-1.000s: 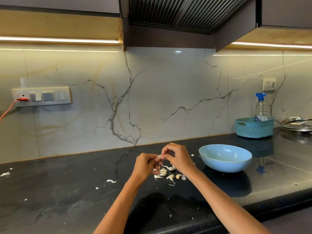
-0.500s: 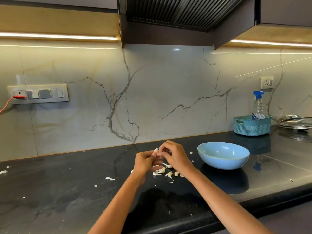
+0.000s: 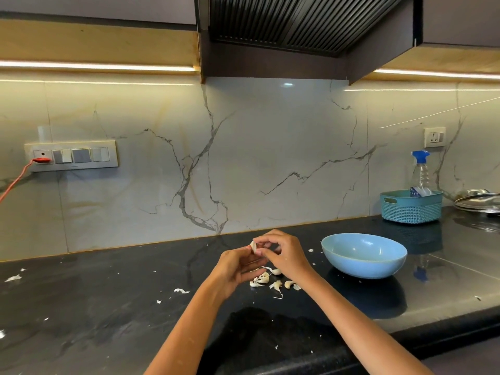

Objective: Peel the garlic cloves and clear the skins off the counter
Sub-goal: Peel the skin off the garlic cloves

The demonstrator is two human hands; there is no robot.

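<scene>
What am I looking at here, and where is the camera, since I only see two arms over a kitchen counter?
There is no machine: a person wears the camera on their head, looking down at their own hands. The left hand and right hand together pinch a garlic clove above the black counter. Under them lie more garlic cloves and scattered skins. A blue bowl stands to the right, with a teal basket holding a spray bottle behind it.
</scene>
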